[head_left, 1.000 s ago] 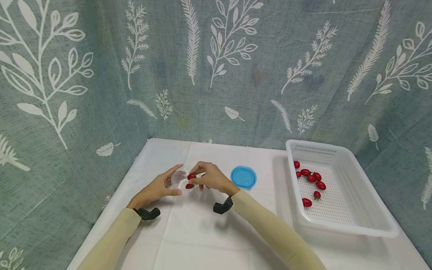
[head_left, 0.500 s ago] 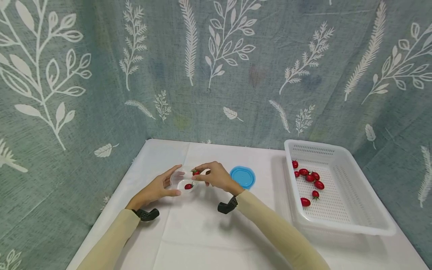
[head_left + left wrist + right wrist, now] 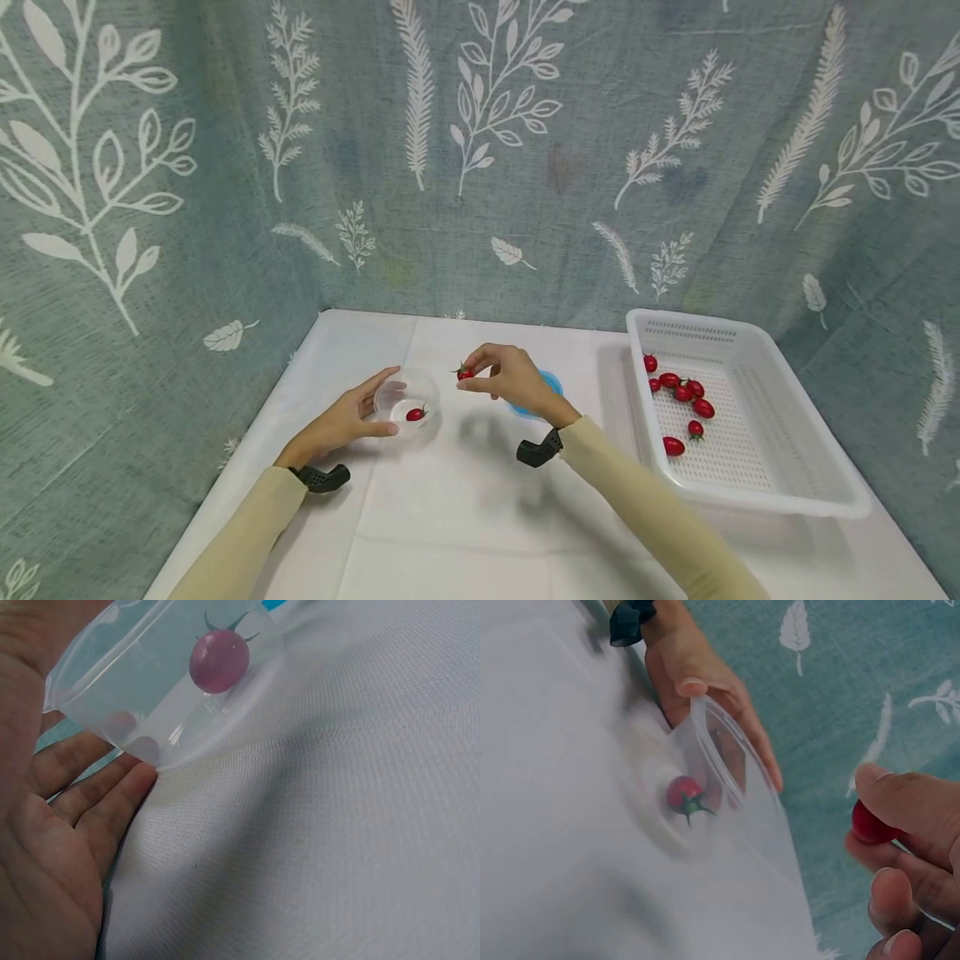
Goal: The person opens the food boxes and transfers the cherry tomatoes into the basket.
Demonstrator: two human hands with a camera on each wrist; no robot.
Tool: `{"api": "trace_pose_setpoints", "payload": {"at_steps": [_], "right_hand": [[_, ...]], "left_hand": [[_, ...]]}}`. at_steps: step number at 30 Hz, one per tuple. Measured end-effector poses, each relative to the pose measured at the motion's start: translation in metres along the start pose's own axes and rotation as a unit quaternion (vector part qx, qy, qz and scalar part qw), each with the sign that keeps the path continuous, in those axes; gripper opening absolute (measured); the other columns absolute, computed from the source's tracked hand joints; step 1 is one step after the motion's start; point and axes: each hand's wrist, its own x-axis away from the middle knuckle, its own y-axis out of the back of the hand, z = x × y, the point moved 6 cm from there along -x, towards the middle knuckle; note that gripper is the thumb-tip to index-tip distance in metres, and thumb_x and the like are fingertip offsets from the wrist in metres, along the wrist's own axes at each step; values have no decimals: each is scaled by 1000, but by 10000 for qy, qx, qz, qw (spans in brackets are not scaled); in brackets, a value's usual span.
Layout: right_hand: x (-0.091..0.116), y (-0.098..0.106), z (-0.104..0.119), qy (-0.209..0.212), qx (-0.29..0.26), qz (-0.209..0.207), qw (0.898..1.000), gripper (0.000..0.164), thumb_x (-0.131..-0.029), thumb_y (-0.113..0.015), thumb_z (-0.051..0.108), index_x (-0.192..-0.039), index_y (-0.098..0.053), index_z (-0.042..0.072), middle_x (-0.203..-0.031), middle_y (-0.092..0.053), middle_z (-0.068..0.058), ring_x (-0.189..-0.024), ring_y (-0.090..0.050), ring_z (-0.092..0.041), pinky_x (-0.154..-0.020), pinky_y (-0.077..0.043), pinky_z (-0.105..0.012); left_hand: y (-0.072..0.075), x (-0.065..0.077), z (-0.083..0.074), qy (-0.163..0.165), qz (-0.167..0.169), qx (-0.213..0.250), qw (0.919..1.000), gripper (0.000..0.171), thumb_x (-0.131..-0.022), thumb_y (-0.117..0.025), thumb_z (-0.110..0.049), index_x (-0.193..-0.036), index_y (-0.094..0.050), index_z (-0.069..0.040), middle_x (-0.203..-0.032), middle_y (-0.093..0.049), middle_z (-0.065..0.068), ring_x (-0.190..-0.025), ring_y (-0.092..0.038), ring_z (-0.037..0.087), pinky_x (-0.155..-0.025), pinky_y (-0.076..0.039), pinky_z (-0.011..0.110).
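A clear round plastic tub [image 3: 405,385] stands on the white tablecloth with one cherry tomato [image 3: 219,661] inside, its green stem still on. My left hand [image 3: 341,423] holds the tub from the left, thumb at the near side and fingers round the far side. To the right of the tub, my right hand [image 3: 513,379] pinches another cherry tomato [image 3: 871,823] between thumb and fingers, raised above the cloth. A green stem shows on this tomato in the head view. Behind the right hand lies a blue lid [image 3: 552,382], partly covered by it.
On the right stands a white perforated plastic basket [image 3: 738,450], with several cherry tomatoes [image 3: 702,408] toward its left side. A grey-green leaf-patterned curtain [image 3: 450,250] hangs behind and to the left of the table.
My right hand has lifted a cherry tomato out of the tub and moved right with it, now overlapping the blue lid. One tomato stays in the tub; my left hand keeps its hold.
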Motion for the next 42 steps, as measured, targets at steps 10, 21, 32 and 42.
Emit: {"api": "trace_pose_setpoints", "payload": {"at_steps": [10,21,32,42], "right_hand": [[18,38,-4,75,852,-301,9959,20,-91,-80,40,-110,-77,32,-99,-71,12,-64,-57,-19,-55,-44,-28],[44,80,-16,-82,1220,-488,9913,26,-94,-78,37,-118,-78,27,-104,-71,8,-72,-55,-23,-52,-40,-29],[71,125,-30,-374,1430,-891,9850,22,-94,-78,35,-113,-80,24,-105,-73,3,-70,-54,-24,-52,-38,-29],[94,155,-49,-887,1561,-1067,9779,30,-92,-79,39,-116,-79,20,-104,-72,-1,-69,-52,-24,-54,-39,-31]], "left_hand": [[0,1,1,-94,40,20,9999,103,-83,-89,-33,-162,-24,-43,-170,-17,-1,-156,-16,34,-120,-28,49],[0,0,1,-88,21,-95,9999,103,-84,-89,-31,-163,-24,-42,-170,-18,2,-154,-19,37,-119,-29,51],[0,-1,0,-157,79,-33,9998,102,-86,-87,-29,-165,-23,-35,-170,-17,4,-155,-19,38,-120,-28,51],[0,1,-3,-78,54,-70,9999,101,-86,-87,-31,-163,-23,-41,-171,-16,4,-155,-18,39,-120,-27,52]]}}
